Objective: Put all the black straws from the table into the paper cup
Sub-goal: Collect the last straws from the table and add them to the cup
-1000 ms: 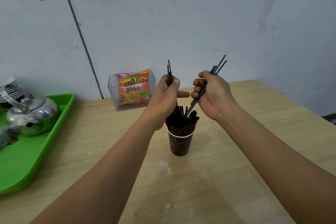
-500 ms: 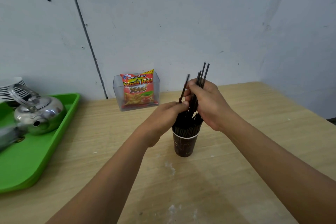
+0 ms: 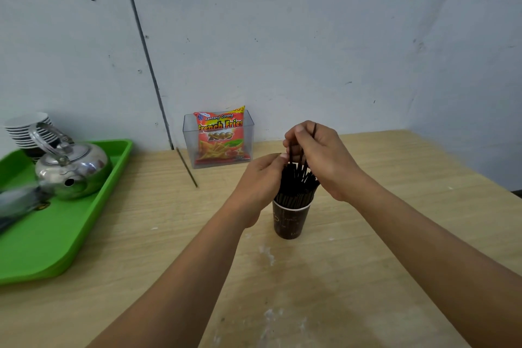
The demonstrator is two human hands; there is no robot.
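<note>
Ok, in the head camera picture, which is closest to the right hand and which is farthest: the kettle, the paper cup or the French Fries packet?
1. Paper cup, just under the right hand, full of black straws.
2. French Fries packet, to the left, in a clear box.
3. Kettle, far left on the green tray.

The upper lengths of the black straws [image 3: 296, 188] are hidden by the left hand [image 3: 258, 182] and right hand [image 3: 323, 159]. The print on the paper cup [image 3: 291, 222] cannot be read. At the left edge of the tabletop [image 3: 169, 234] the green tray [image 3: 56, 237] is cut off; a grey object [image 3: 17, 203] on it is blurred.
</note>
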